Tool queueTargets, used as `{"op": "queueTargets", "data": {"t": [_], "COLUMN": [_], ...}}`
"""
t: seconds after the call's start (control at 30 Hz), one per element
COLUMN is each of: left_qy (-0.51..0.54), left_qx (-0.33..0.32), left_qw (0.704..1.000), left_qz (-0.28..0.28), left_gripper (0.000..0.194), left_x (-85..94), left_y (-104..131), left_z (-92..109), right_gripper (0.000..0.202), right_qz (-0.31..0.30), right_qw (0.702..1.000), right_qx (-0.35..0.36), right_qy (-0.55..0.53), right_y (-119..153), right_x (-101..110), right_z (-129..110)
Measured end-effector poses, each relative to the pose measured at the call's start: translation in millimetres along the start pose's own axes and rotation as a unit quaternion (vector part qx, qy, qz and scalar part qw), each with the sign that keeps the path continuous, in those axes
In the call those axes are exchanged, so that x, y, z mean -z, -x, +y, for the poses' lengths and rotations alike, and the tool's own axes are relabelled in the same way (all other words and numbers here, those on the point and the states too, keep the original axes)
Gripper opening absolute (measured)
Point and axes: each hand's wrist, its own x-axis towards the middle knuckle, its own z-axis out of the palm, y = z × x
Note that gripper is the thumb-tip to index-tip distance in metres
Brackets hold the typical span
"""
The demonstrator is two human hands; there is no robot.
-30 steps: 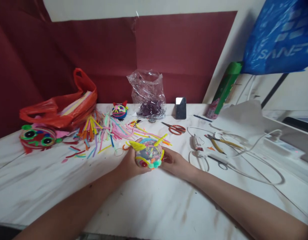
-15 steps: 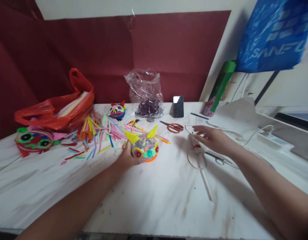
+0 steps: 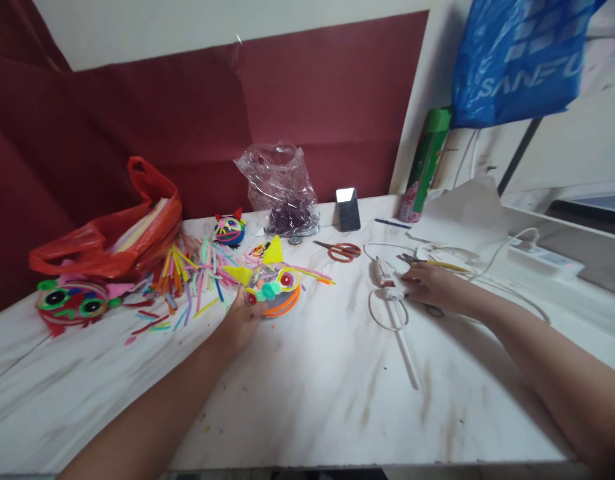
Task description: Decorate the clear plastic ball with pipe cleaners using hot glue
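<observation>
My left hand [image 3: 244,315] is closed around the side of a round craft animal head [image 3: 272,293] with yellow pointed ears, red eyes, a green nose and an orange mouth. It is tilted above the white tabletop. My right hand [image 3: 430,285] is beside a white glue gun [image 3: 386,273], fingers loosely bent, with no object visible in them. A clear glue stick [image 3: 407,357] sticks out of the gun toward me. Pliers with yellow handles [image 3: 444,265] lie just behind the right hand. A dark metal loop [image 3: 434,311] shows below it, mostly hidden.
Pipe cleaners [image 3: 187,267] spread beside a red plastic bag [image 3: 107,223]. Two finished craft heads, one red [image 3: 70,303] and one blue [image 3: 230,230], stand left. Orange-handled scissors [image 3: 343,251], a phone [image 3: 348,210] and a clear bag [image 3: 287,193] are farther back. A power strip [image 3: 547,257] lies right.
The craft head has turned and tilted in my left hand, showing more of its orange mouth. My right hand has shifted right and down, uncovering the glue gun and pliers. The view has tilted slightly.
</observation>
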Motion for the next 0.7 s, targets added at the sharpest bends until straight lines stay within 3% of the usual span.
{"op": "queueTargets", "data": {"t": [0.17,0.43,0.57,0.7], "left_qy": [0.015,-0.001,-0.004,-0.031], "left_qx": [-0.019,-0.004,0.001,0.007], "left_qw": [0.998,0.995,0.995,0.998], "left_qz": [-0.050,-0.099,-0.095,-0.050], "left_gripper": [0.082,0.080,0.074,0.080], "left_x": [4.7,9.9,15.0,7.3], "left_y": [-1.3,-1.3,-3.5,-0.4], "left_z": [-1.5,1.6,3.0,8.5], "right_gripper": [0.022,0.023,0.020,0.022], "right_qz": [0.055,0.080,0.089,0.116], "right_qw": [0.998,0.987,0.987,0.986], "right_qx": [0.008,-0.063,-0.067,-0.042], "right_qy": [0.018,0.122,0.120,0.110], "right_y": [-8.2,-15.9,-13.6,-13.5], "right_x": [-11.3,-18.4,-20.3,-24.2], "right_z": [5.1,11.7,8.3,6.5]}}
